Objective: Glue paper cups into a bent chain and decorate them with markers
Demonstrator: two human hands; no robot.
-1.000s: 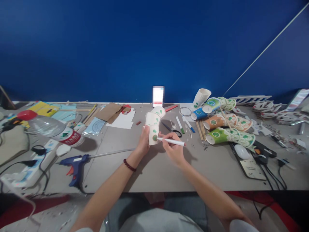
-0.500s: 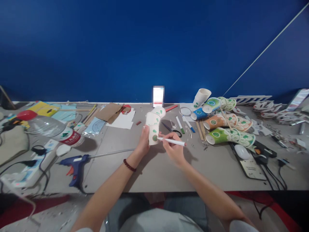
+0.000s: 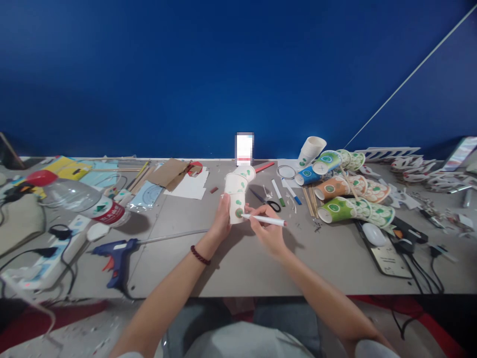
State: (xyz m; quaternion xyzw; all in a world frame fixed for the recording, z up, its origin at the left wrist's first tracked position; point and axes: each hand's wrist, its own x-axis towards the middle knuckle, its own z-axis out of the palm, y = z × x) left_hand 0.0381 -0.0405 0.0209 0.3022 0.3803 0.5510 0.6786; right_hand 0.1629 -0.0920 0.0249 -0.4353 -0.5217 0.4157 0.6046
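My left hand (image 3: 222, 219) is closed around the lowest of several joined white paper cups (image 3: 236, 200) with green leaf prints, held up over the table in a bent row. Pinched in the fingers of my right hand (image 3: 267, 229) is a white marker pen (image 3: 266, 219) with a reddish end. Its tip points left and meets the lower cup's side, near a round green print; whether it leaves a mark is too small to tell. Beyond my right hand lie scissors (image 3: 274, 205), a green marker (image 3: 278, 193) and a blue marker (image 3: 291, 192).
A blue glue gun (image 3: 121, 256) with a long stick lies left, near a plastic bottle (image 3: 84, 196) and a power strip (image 3: 59, 256). Right are coloured cup chains (image 3: 337, 209), a cup stack (image 3: 311, 149) and a phone with a mouse (image 3: 373, 233) on it. White paper (image 3: 190, 186) lies behind.
The marker's tip has shifted slightly left and down along the cup, with my right hand following. My left hand and the cups have hardly moved.
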